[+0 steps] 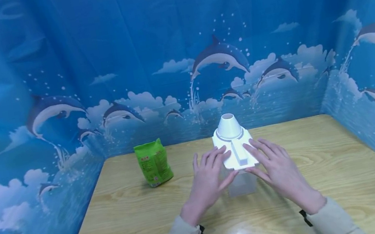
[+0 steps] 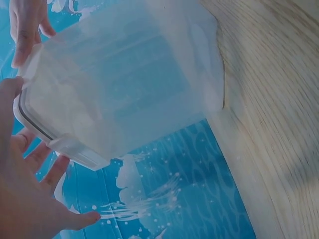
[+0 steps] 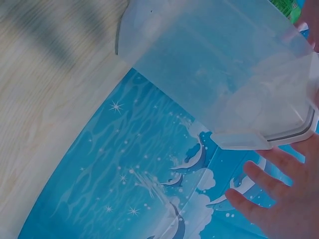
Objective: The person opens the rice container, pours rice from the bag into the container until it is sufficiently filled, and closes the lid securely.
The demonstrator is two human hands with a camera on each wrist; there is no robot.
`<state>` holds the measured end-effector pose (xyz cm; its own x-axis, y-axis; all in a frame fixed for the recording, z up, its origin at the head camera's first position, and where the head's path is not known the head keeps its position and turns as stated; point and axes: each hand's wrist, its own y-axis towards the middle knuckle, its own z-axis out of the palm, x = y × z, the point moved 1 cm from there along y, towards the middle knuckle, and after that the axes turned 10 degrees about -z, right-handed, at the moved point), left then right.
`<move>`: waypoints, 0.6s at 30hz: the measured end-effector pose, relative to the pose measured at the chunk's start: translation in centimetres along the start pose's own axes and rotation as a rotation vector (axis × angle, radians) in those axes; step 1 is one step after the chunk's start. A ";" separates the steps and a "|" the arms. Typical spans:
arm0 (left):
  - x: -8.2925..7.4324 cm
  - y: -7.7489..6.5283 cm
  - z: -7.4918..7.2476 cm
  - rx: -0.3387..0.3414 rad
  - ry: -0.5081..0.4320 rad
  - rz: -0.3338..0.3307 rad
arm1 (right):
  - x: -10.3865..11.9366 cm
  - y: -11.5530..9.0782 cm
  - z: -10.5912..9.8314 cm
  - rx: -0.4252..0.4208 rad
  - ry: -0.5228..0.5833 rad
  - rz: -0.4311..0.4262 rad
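Two hands, left hand (image 1: 207,179) and right hand (image 1: 281,167), fingers spread, touching lid (image 1: 231,162), box (image 1: 242,185) beneath, green bag (image 1: 154,164) apart

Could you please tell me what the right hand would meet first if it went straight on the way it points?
The right hand would most likely meet the white lid of the translucent container first: its fingers lie at the lid's edge, though exact contact is hard to judge.

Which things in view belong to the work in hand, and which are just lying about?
In the job, apparently:
white lid
translucent container under it
left hand, touching the lid
right hand, touching the lid

Apparently lying about:
green packet, untouched on the table
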<state>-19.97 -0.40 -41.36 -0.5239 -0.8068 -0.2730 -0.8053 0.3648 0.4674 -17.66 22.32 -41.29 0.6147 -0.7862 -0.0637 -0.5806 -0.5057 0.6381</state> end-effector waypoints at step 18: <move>1.3 -0.6 -0.4 -0.025 -0.038 0.001 | 0.7 0.5 0.4 0.010 0.031 -0.007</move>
<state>-20.11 -1.87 -41.65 -0.5351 -0.7880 -0.3047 -0.7980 0.3529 0.4886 -17.76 21.38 -41.29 0.6349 -0.7713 -0.0446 -0.5815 -0.5150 0.6298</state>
